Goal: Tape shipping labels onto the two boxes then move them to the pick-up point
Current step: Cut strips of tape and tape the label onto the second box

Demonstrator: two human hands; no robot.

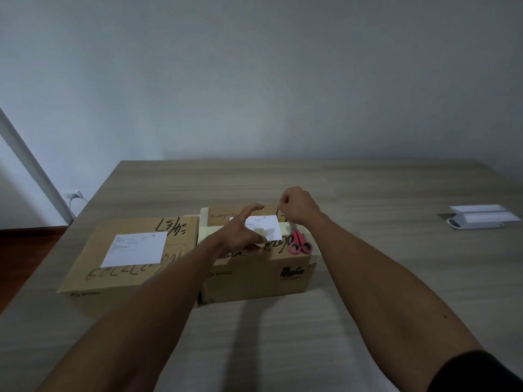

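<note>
Boxes brown card, black scrawl on top; labels white, fine grey print; scissors pink-handled; surface grey-beige wood grain.

We see two bare forearms, no rings or watch on the hands, and a dark short sleeve at the right arm's upper edge.
</note>
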